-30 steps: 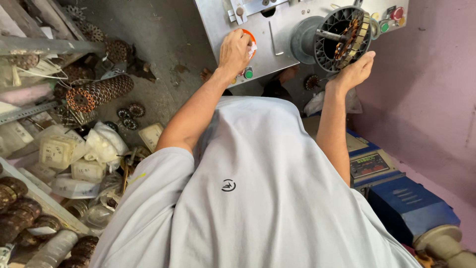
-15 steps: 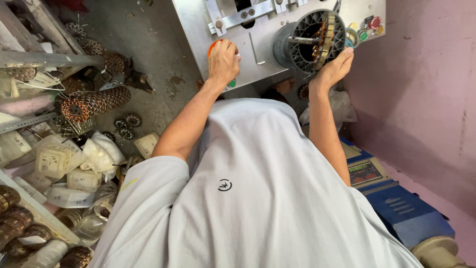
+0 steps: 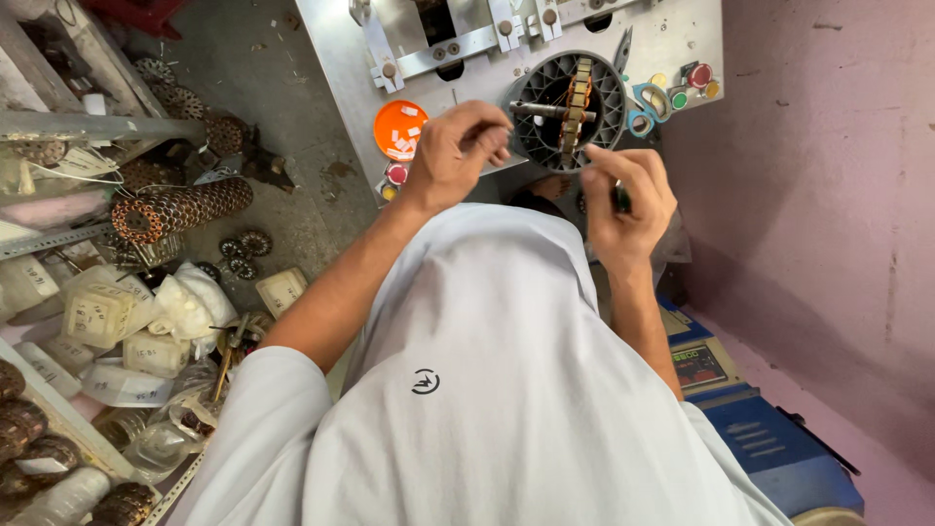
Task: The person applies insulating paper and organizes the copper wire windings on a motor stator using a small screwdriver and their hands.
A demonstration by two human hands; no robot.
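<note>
A round black fixture [image 3: 545, 93] on a grey metal machine panel [image 3: 341, 58] holds a ringed stator core [image 3: 577, 102] on a steel shaft. My left hand [image 3: 458, 151] hovers at the fixture's lower left rim with its fingertips pinched together; anything between them is hidden. My right hand [image 3: 628, 195] is curled just below the fixture, and a thin dark thing [image 3: 620, 200] shows between its fingers. An orange dish [image 3: 399, 129] with small white slips sits on the panel, left of my left hand.
Teal-handled scissors [image 3: 638, 97] and coloured push buttons [image 3: 696, 78] sit right of the fixture. Wound cores, a stack of rings [image 3: 180, 206] and white packets [image 3: 107, 317] crowd the floor and shelves at left. A blue box [image 3: 779, 448] stands by the pink wall at right.
My left hand left the orange dish and moved right to the fixture with its fingers pinched. My right hand dropped from the fixture's rim and curled shut. The view shifted nearer the panel.
</note>
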